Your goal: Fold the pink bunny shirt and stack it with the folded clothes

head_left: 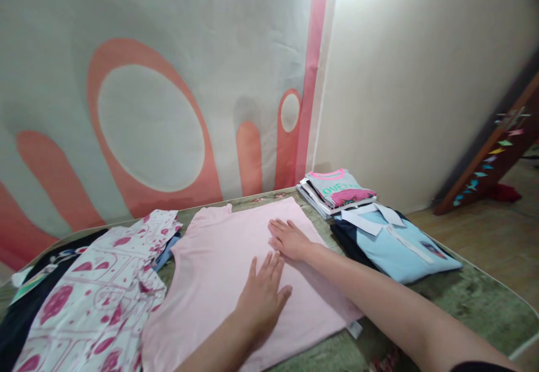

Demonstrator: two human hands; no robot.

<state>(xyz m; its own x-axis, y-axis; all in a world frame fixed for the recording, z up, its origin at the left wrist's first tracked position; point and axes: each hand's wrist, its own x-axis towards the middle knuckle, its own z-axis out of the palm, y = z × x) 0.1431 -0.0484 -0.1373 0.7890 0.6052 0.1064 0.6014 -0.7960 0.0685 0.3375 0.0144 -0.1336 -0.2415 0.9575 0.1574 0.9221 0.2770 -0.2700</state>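
A light pink sleeveless top (pixel 219 265) is spread out on the table in front of me. My left hand (pixel 264 296) rests on its middle, palm down, with the fingers stretched out. A little farther off, my right hand (pixel 289 239) lies flat on the same fabric near its right side, fingers extended. The two hands are close together, and neither grips anything. A small white tag (pixel 355 329) sticks out from under the garment's lower right edge.
On the left lies a white garment with a magenta print (pixel 101 293), over dark clothing (pixel 17 327). To the right are a folded light blue polo shirt (pixel 400 245) and, behind it, a stack of folded clothes (pixel 337 189). The table (pixel 484 310) stands against a wall (pixel 261 35).
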